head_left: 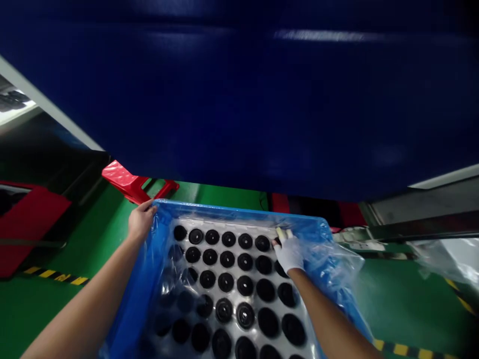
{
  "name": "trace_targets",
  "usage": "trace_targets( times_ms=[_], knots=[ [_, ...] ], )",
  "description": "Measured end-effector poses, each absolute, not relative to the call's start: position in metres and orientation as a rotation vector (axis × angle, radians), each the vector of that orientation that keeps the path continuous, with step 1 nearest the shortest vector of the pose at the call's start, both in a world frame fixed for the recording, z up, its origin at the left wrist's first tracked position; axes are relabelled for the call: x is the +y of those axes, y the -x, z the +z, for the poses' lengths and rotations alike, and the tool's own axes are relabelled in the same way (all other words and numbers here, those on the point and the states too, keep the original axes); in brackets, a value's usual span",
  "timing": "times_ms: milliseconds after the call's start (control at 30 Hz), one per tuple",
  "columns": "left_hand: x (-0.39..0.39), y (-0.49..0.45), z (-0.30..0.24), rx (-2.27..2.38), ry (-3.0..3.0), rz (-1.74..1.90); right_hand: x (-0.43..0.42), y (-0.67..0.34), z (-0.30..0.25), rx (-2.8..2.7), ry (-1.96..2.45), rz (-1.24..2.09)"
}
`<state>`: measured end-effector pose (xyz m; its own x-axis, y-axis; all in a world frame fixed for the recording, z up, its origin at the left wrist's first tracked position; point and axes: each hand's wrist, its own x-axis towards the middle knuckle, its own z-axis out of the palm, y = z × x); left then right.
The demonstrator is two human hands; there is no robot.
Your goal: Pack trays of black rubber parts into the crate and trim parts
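At the far-left corner of the blue crate [224,206], the left hand [140,222] is closed over the rim, with the blue plastic liner [337,264] gathered under its curled fingers. Near the far-right corner, the white-gloved right hand [289,253] is laid on the far edge of the grey tray [219,224]. Its pale fingertips [283,233] are drawn together against that edge; whether anything is pinched between them cannot be told. The tray is seated inside the liner and spans the crate from side to side, and its pockets are filled with rows of black round parts [245,285].

The step in hand is judged to be the pulling back of the liner while the tray's far edge is felt for. It would be done well if the film were stretched away over the rim, so that none is trapped under the tray. The tray would best be gripped by its edge alone and held level, so that no part is tipped from its pocket.

Much is hidden. The near edge of the crate is cut off by the frame, and the left-side pockets are veiled by glossy film. The upper half of the view is filled by a blurred dark blue panel [239,99]. A red object [127,182] on the green floor [392,299] beyond the far-left corner cannot be identified.
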<state>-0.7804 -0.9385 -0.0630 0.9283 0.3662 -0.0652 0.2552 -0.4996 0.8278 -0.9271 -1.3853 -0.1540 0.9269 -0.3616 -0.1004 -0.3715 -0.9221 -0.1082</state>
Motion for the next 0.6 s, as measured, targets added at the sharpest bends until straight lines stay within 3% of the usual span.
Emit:
trace_targets(
  times_ms=[100, 233, 433, 600],
  knots=[
    [-0.968, 0.811, -0.083, 0.161, -2.245, 0.208, -1.394, 0.927, -0.176, 0.566, 2.993, 0.109],
    [-1.007, 0.831, -0.138, -0.558, -2.539, -0.03, -1.397, 0.929, -0.189, 0.569, 3.019, 0.096],
    [-1.004, 0.815, -0.22, -0.526, -2.753, -0.031, -1.402, 0.929, -0.227, 0.571, 2.998, 0.061],
    [-1.005, 0.806, -0.224, -0.519, -2.77, -0.105, -1.397, 0.92, -0.213, 0.569, 2.918, 0.191]
  ],
)
